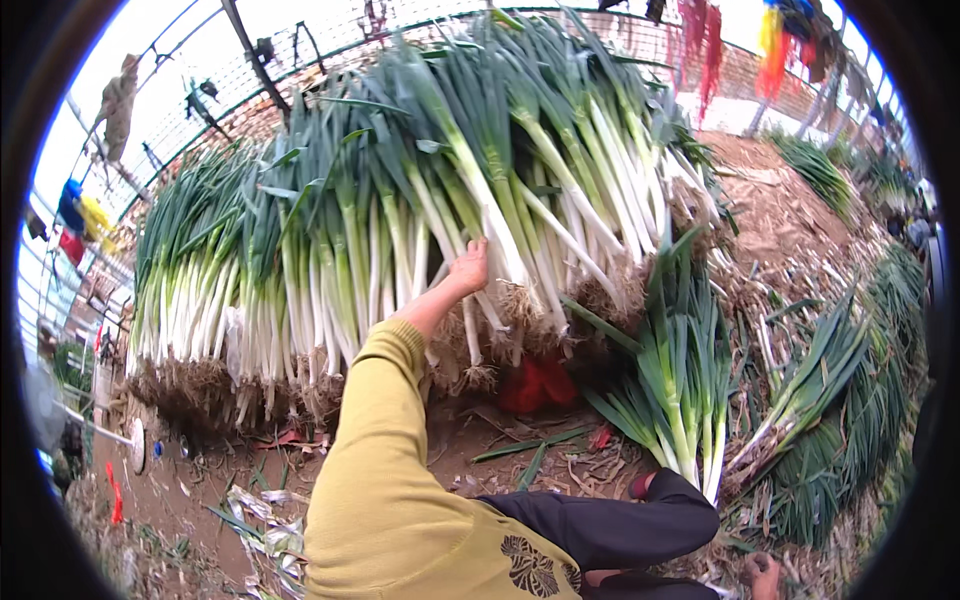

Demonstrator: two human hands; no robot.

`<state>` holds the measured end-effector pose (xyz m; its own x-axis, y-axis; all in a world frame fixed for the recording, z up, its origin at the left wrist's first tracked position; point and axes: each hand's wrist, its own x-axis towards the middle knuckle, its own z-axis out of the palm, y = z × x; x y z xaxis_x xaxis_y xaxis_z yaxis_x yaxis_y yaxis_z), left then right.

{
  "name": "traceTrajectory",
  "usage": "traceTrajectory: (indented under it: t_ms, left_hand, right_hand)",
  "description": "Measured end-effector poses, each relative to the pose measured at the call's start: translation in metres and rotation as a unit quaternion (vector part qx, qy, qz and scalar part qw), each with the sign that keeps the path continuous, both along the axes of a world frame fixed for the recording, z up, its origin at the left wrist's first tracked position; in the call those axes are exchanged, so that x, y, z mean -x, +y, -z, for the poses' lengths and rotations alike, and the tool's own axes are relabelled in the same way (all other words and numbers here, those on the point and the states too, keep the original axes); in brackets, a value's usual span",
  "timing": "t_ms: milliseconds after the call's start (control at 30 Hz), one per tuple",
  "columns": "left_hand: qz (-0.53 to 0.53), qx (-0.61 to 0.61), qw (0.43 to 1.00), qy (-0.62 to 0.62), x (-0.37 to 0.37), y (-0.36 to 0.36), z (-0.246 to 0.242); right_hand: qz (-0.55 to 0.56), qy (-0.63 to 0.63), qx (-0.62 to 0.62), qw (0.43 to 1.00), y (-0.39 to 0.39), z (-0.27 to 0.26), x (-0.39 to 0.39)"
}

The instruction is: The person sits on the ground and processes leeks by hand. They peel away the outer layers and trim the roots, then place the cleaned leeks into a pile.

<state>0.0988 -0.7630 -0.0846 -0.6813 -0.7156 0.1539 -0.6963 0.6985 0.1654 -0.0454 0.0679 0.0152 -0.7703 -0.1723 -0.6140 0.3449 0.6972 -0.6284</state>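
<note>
Long green onions [330,247] with white stems and rooty ends lie heaped in a thick row before me. My left hand [469,266], at the end of a yellow knitted sleeve, is closed around a white onion stem [504,244] at the front of the heap. Part of that grip is hidden by the hand itself. My right hand [763,576] is low at the right, beside my dark-trousered knees, with its fingers curled; whether it holds something is unclear. A loose bunch of green onions [686,375] leans upright beside my leg.
More onions [806,382] and cut green leaves [885,322] cover the ground at right. Peeled leaf scraps [277,532] litter the soil at left. Something red [538,384] lies beneath the heap. Red ties [701,52] hang from the frame above.
</note>
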Motion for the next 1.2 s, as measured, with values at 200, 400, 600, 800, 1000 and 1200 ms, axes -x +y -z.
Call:
traceTrajectory:
  t_ms: [200,400,600,800,1000,1200]
  left_hand:
    - [0.267,0.006,0.938,-0.221,0.057,0.131,-0.064]
    - [0.56,-0.174,0.769,-0.255,0.179,0.346,-0.045]
    - [0.73,-0.14,0.605,-0.286,0.241,0.493,0.026]
    - [0.773,-0.151,0.551,-0.275,0.264,0.565,0.056]
    - [0.765,-0.204,0.535,-0.295,0.255,0.59,0.055]
    - [0.749,-0.262,0.531,-0.299,0.235,0.575,0.03]
  right_hand:
    - [-0.114,0.044,-0.075,0.99,-0.017,0.033,0.048]
    - [-0.109,0.023,-0.115,0.987,0.017,0.126,0.12]
    - [-0.002,0.068,-0.184,0.98,-0.001,0.27,0.24]
    - [0.268,0.005,-0.025,0.963,-0.046,0.355,0.28]
    - [0.322,0.01,0.234,0.917,0.01,0.33,0.267]
    - [0.278,-0.002,0.053,0.959,0.132,0.24,0.176]
